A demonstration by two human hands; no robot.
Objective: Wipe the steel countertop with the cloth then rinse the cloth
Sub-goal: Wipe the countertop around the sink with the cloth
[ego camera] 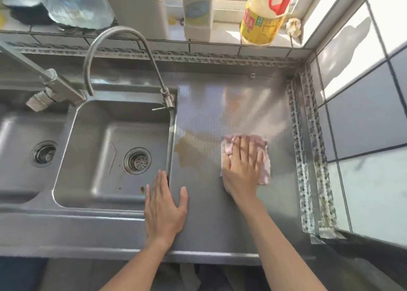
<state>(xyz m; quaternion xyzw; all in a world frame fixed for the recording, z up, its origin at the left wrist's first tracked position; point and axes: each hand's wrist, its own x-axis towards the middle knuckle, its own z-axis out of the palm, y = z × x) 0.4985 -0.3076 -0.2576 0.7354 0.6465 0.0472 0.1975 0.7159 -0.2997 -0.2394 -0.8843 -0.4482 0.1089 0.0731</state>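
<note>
On the grey steel countertop right of the steel sink basin, I see my right hand pressing flat, fingers straight, on the crumpled pale pink cloth. My left hand rests spread at the basin's rim, beside a brownish stain.

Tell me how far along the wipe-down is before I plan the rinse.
Wiping is in hand: the right hand presses the pink cloth flat on the steel countertop, while the left hand rests at the sink edge. A brownish stain remains beside the sink. No water runs from the faucet; rinsing is not yet begun.
</note>
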